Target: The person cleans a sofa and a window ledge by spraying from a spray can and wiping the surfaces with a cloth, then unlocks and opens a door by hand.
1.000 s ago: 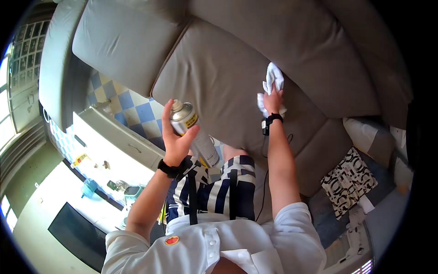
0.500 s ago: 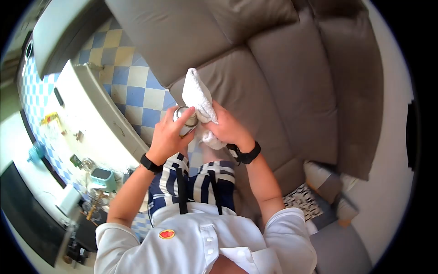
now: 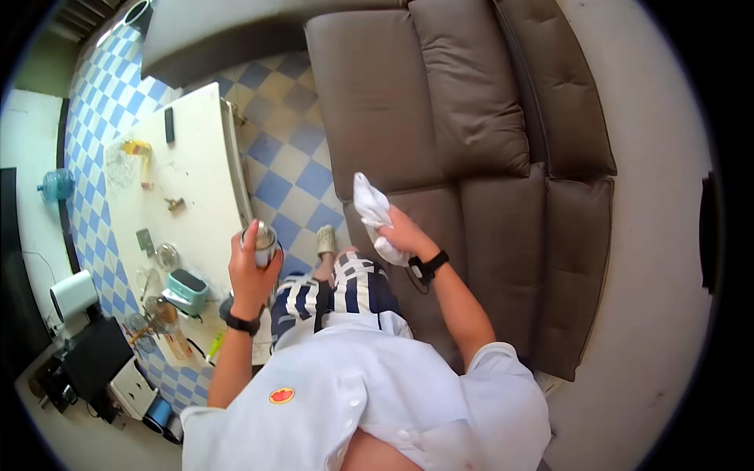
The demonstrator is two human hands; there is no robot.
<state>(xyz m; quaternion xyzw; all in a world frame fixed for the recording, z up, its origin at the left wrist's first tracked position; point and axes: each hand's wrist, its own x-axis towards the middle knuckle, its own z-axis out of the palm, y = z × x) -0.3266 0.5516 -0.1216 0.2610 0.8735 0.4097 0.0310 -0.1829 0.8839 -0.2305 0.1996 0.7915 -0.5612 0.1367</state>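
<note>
My left hand (image 3: 250,275) is wrapped round a metal spray can (image 3: 267,250), with the index finger on its top. It is held beside the near edge of the white table. A white cloth (image 3: 372,204) hangs bunched in my right hand (image 3: 411,235), its pointed end sticking out forward. That hand is over the front of the brown sofa (image 3: 385,102). Can and cloth are well apart. Each wrist wears a black band.
On the white table (image 3: 200,141) at left lie a dark remote (image 3: 169,125), a yellow item (image 3: 137,147), a teal box (image 3: 187,289) and glassware. A blue water bottle (image 3: 56,186) stands beyond on the checkered floor (image 3: 276,169).
My hands have parted: the left moved left with the spray can, the right moved right with the cloth. The view has shifted, showing more of the table and sofa.
</note>
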